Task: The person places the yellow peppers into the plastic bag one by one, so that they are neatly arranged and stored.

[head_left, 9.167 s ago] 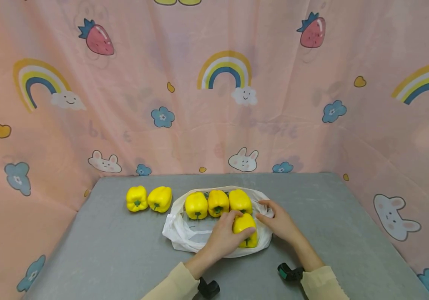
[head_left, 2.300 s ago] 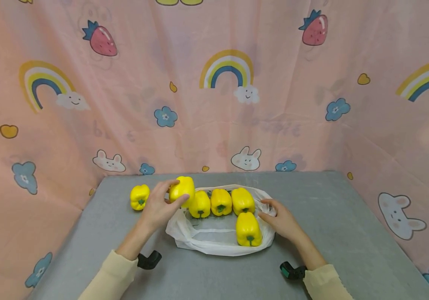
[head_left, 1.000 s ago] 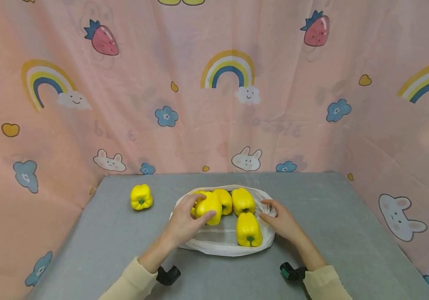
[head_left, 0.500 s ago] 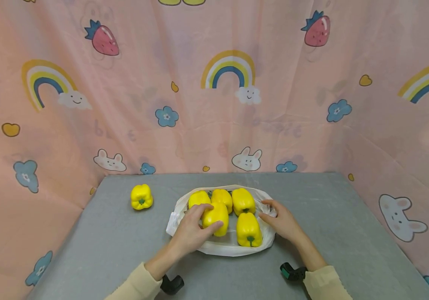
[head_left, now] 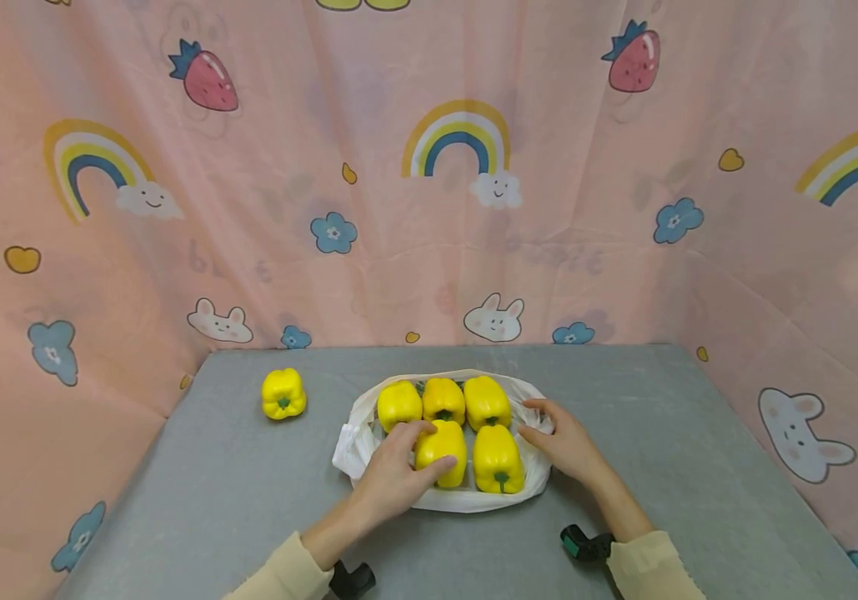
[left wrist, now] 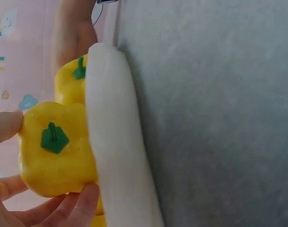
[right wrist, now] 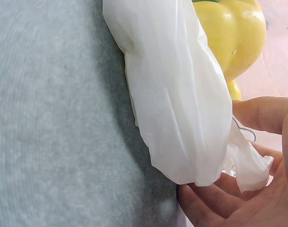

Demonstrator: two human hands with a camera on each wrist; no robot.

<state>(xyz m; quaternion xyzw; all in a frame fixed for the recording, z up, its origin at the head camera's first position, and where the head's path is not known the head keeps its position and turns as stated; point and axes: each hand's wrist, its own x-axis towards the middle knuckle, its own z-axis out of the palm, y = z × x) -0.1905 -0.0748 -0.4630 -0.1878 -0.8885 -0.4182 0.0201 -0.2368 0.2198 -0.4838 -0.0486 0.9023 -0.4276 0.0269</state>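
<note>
My left hand [head_left: 394,479] grips a yellow bell pepper [head_left: 444,454] between thumb and fingers, low in the near half of a white plastic bag [head_left: 357,446]. In the left wrist view the pepper's green stem [left wrist: 55,138] faces the camera, and the bag's rolled rim [left wrist: 117,142] stands beside it. To its right lies another pepper [head_left: 498,460], with a row of three more behind. At the bag's right edge my right hand [head_left: 559,442] holds the rim; in the right wrist view the white plastic [right wrist: 177,94] passes between thumb and fingers.
One yellow bell pepper [head_left: 283,394] sits outside the bag, at the back left of the grey table [head_left: 196,492]. Behind the table hangs a pink printed curtain [head_left: 263,208]. Dark devices [head_left: 584,543] are worn at both wrists.
My left hand has taken a pepper from the table's left side, carried it right over the bag and lowered it into the near row. The right hand stays at the rim.
</note>
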